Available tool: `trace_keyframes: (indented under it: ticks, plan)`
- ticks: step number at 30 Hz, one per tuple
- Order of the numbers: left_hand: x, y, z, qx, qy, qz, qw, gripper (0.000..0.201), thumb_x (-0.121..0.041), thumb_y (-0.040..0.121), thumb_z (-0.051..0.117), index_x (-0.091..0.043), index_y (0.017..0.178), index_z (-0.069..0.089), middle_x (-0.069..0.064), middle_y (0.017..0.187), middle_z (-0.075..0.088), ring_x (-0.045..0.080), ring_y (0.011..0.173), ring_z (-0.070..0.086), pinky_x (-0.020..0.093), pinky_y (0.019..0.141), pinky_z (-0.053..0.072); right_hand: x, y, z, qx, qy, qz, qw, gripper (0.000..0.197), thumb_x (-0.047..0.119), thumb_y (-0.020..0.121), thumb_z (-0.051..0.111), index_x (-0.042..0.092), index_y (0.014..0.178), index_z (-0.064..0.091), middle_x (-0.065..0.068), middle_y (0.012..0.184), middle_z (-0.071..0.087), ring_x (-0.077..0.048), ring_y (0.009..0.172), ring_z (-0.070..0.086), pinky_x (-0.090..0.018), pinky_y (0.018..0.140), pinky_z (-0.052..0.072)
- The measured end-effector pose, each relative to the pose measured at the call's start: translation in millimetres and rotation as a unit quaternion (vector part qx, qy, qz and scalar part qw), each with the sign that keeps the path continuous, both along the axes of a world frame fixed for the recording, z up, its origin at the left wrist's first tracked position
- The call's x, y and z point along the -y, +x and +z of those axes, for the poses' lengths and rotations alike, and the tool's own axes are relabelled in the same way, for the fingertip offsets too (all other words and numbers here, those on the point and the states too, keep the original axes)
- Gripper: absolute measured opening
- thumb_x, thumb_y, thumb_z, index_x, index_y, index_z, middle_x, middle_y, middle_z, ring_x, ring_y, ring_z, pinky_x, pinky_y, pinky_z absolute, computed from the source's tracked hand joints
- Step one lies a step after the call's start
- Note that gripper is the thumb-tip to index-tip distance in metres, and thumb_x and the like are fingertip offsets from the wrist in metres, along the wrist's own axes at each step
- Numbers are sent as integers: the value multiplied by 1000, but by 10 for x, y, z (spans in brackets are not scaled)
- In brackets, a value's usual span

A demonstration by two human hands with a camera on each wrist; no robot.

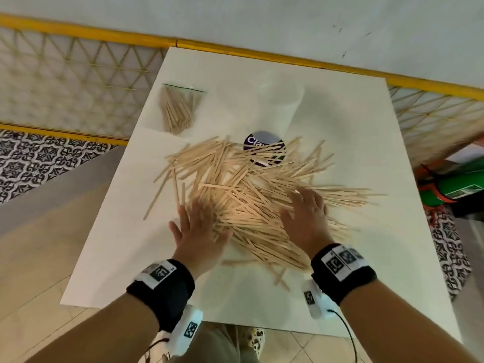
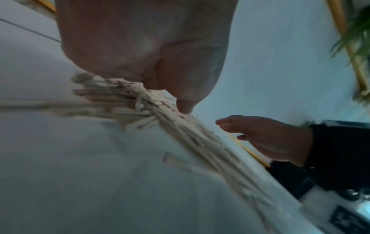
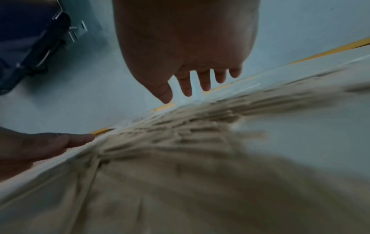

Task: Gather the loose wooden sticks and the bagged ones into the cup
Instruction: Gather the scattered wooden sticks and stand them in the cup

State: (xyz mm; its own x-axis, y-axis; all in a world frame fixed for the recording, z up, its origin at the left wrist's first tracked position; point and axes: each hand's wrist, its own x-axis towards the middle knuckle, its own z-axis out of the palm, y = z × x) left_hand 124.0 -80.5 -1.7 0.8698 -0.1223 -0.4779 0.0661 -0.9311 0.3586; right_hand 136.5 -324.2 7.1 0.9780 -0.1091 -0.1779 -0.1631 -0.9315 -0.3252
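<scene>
A big heap of loose wooden sticks (image 1: 251, 195) covers the middle of the white table (image 1: 366, 258). My left hand (image 1: 200, 229) lies flat with spread fingers on the heap's left edge. My right hand (image 1: 305, 216) lies flat on its right side. Neither hand grips anything. A clear bag of sticks (image 1: 178, 111) rests at the far left. The translucent cup (image 1: 281, 100) sits behind the heap; a purple round label (image 1: 262, 145) shows at its base, and I cannot tell if it stands upright. In the wrist views the sticks (image 2: 160, 114) (image 3: 180, 142) are blurred under open fingers (image 3: 186, 88).
A yellow rail (image 1: 262, 52) and lattice fence (image 1: 65, 82) run behind the table. A green and orange object (image 1: 458, 184) sits off the right edge. Patterned floor tiles (image 1: 39, 158) lie to the left. The table's near edge (image 1: 235, 324) is close to my wrists.
</scene>
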Motion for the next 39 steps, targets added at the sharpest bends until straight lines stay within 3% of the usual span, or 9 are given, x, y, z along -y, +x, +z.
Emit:
trace_keyframes:
  ticks: [7, 12, 16, 20, 24, 27, 32, 35, 39]
  plan:
    - [-229, 1286, 127, 87, 43, 13, 995, 78, -55, 94, 29, -17, 152, -7, 8, 160, -14, 31, 145, -20, 47, 117, -11, -487, 1353, 47, -17, -21, 211, 977, 61, 45, 96, 45, 13, 147, 32, -11, 155, 31, -28, 145, 22, -43, 120, 17]
    - [-186, 1784, -94, 89, 71, -57, 992, 72, -48, 95, 28, -13, 153, 1, 13, 161, -1, 35, 147, -5, 50, 119, -1, -562, 1651, -157, -94, -38, 187, 977, 66, 49, 97, 38, 18, 152, 19, -4, 163, 9, -26, 150, 3, -44, 121, 5]
    - [-86, 1527, -214, 112, 54, -93, 988, 75, -55, 92, 27, -12, 152, 11, 13, 158, 12, 34, 146, 9, 48, 119, 11, -492, 1181, -103, -88, 0, 150, 985, 62, 46, 96, 42, 20, 150, 24, -3, 160, 16, -27, 147, 12, -48, 118, 15]
    - [21, 1138, -125, 110, -5, -192, 975, 79, -63, 90, 23, -18, 153, 6, 9, 158, 13, 27, 146, 10, 40, 120, 9, -81, 1037, 85, -66, -5, 98, 993, 48, 38, 96, 46, 25, 142, 42, -3, 152, 35, -29, 136, 29, -43, 110, 26]
    - [-114, 1157, -112, 125, 49, -92, 987, 78, -66, 90, 24, -26, 152, -1, 5, 161, -1, 32, 147, -7, 52, 116, -4, 567, 1392, 79, -78, -90, 44, 992, 51, 47, 97, 42, 25, 143, 41, -4, 155, 31, -29, 141, 25, -46, 112, 25]
    - [-260, 1261, -126, 96, 65, 31, 993, 76, -60, 90, 35, -17, 150, 14, 11, 159, 10, 36, 145, 7, 60, 116, 6, 727, 1273, 56, -89, -110, 34, 989, 68, 59, 89, 31, 15, 138, 49, -19, 141, 44, -43, 124, 41, -57, 98, 41]
    - [72, 941, -8, 106, 9, -46, 993, 67, -55, 90, 43, -19, 146, 31, 8, 147, 31, 31, 135, 27, 48, 112, 26, 639, 692, 51, -95, -99, 111, 984, 46, 46, 93, 50, 25, 133, 48, -11, 128, 44, -33, 118, 41, -47, 97, 39]
    - [286, 840, 51, 102, -4, -98, 990, 71, -56, 89, 49, -22, 148, 29, 6, 144, 35, 28, 132, 30, 43, 111, 29, 667, 702, 101, -101, -58, 122, 986, 63, 53, 86, 58, 27, 141, 41, -7, 134, 41, -29, 124, 36, -44, 104, 32]
    - [271, 907, 117, 104, 54, -33, 993, 86, -55, 78, 64, -18, 146, 27, 11, 143, 34, 33, 129, 33, 47, 105, 29, 601, 901, 120, -110, -60, 200, 972, 98, 56, 73, 72, 21, 150, 21, -6, 149, 29, -32, 135, 27, -49, 110, 28]
